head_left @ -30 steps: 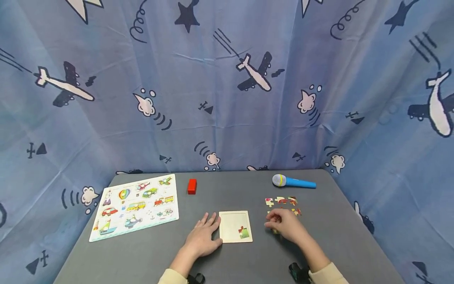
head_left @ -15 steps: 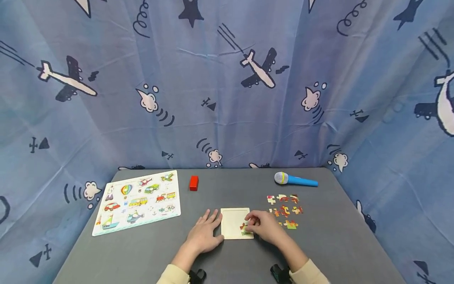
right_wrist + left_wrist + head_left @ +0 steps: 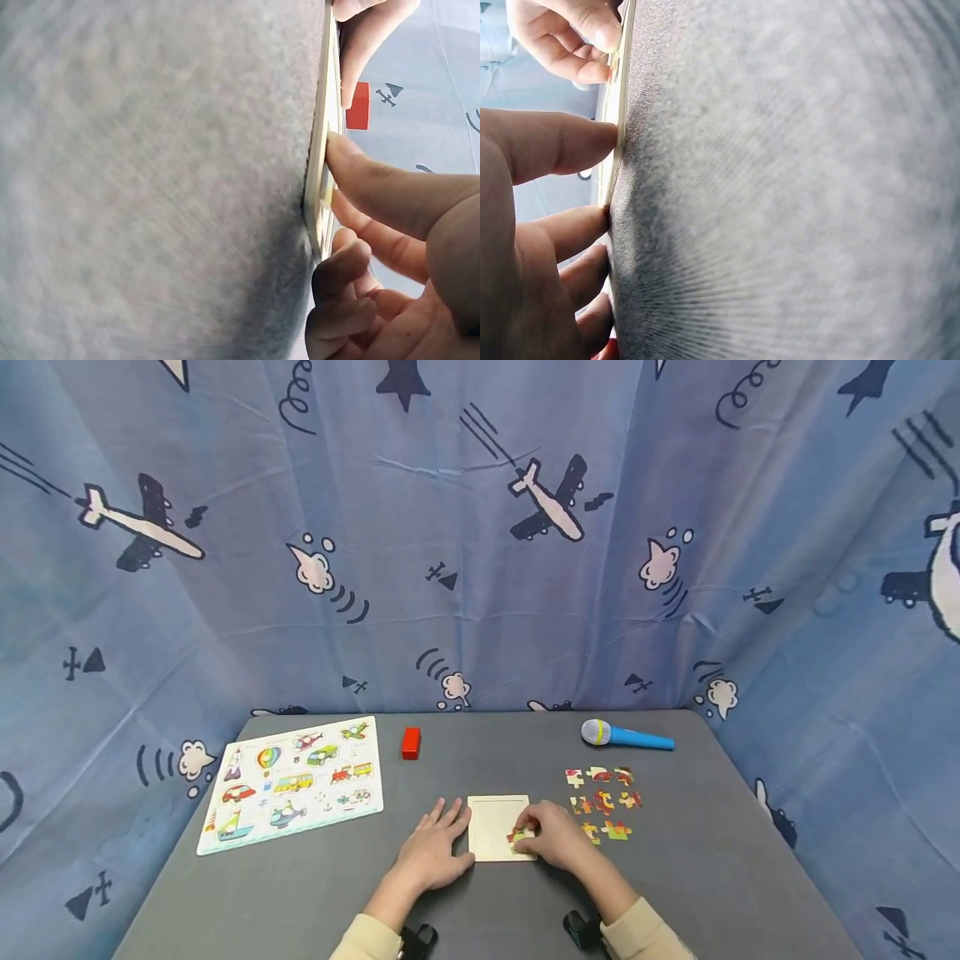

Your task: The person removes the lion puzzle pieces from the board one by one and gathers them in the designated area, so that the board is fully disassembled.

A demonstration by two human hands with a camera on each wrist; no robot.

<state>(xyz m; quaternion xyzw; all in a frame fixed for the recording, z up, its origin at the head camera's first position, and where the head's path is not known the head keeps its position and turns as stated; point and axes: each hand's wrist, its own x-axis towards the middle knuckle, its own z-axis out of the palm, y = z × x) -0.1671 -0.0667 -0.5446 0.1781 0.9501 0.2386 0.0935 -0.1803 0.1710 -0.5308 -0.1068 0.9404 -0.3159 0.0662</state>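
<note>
A small square wooden puzzle tray [image 3: 491, 817] lies flat on the grey table. My left hand [image 3: 429, 853] rests with fingers spread at the tray's left side, thumb and index fingertip right at its edge. Over the lower right corner of the tray, my right hand [image 3: 557, 837] pinches a puzzle piece [image 3: 327, 195] between thumb and fingers, low against the tray. Red and green picture pieces [image 3: 516, 838] show at its fingertips in that corner; the hand hides part of them. Several loose jigsaw pieces [image 3: 603, 802] lie in rough rows to the right of the tray.
A white picture board [image 3: 292, 785] with printed vehicles lies at the left. Behind the tray sits a red block [image 3: 411, 743]. A blue toy microphone [image 3: 637, 739] lies at the back right. A blue printed curtain [image 3: 480, 568] hangs behind the table.
My right hand has moved left from the loose pieces to the tray's lower right corner, bringing a puzzle piece. The left hand has stayed at the tray's edge. The head view has shifted slightly.
</note>
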